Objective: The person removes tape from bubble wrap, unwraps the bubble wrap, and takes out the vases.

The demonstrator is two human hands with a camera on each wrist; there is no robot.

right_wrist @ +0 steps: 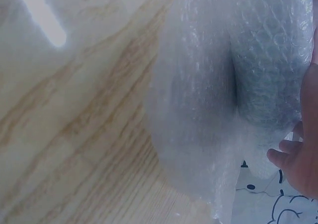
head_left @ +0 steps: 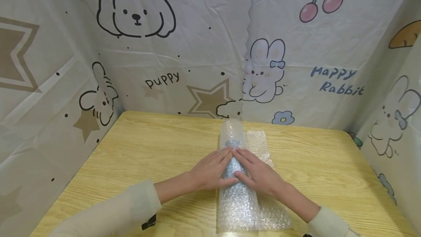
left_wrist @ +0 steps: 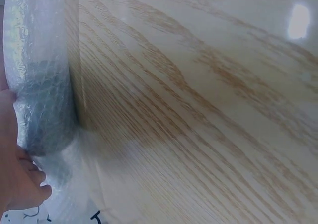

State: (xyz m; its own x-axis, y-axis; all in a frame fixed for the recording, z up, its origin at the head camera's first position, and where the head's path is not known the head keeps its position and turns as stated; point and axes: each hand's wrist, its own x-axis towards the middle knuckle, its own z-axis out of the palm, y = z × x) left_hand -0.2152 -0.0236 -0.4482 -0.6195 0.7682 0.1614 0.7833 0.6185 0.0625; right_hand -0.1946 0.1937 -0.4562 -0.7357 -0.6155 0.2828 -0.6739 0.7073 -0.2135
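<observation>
Backdrop [head_left: 204, 54]: "puppy" [head_left: 162, 80], "Happy Rabbit" [head_left: 338, 81] (latter blue); left-wrist strokes [left_wrist: 96, 216] possibly letters.

Yellow wood-grain table [head_left: 158, 142]; bubble-wrap roll [head_left: 238, 207] lying on it, flat flap [head_left: 274, 217] spread at roll's right.

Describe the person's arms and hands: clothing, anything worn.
Left hand and right hand are bare, no gloves visible. Left sleeve and right sleeve are pale cream, plain, long. A small black piece shows below the left cuff; unclear what.
</observation>
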